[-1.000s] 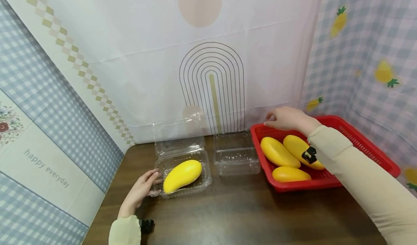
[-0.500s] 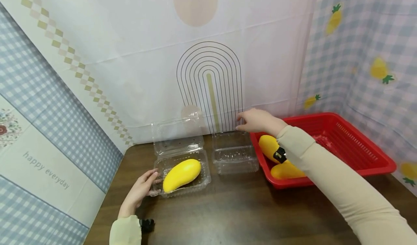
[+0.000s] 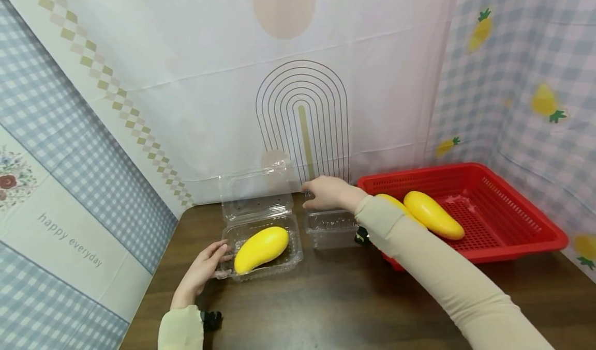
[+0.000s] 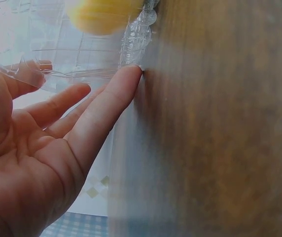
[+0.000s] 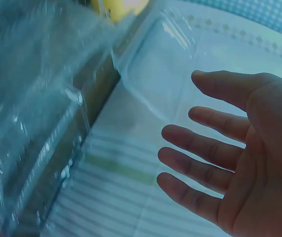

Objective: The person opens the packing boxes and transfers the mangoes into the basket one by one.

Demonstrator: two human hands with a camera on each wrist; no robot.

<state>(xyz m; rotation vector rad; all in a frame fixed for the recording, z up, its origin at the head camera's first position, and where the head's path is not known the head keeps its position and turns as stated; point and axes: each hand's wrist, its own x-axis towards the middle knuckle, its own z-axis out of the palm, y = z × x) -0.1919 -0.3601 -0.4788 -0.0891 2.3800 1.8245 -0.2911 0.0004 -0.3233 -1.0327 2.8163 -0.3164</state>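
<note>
My left hand (image 3: 202,270) stands at the left side of an open clear plastic clamshell box (image 3: 298,259), its fingers fairly straight. In the left wrist view the fingertips (image 4: 130,74) touch the box's wall and edge. One yellow mango (image 3: 262,249) lies in that box, whose lid (image 3: 256,195) leans up behind it. My right hand (image 3: 332,192) hovers above the back of a second clear box (image 3: 332,231), partly hiding its raised lid. The right wrist view shows the right hand's fingers (image 5: 200,143) spread and holding nothing.
A red plastic basket (image 3: 521,249) stands on the right of the dark wooden table (image 3: 316,308). Mangoes (image 3: 433,215) lie inside it, some hidden by the right sleeve (image 3: 428,267). A patterned cloth (image 3: 209,107) hangs close behind the boxes.
My right hand has moved left, from over the red basket to the back of the second box. The left hand and the mango in its box have stayed in place.
</note>
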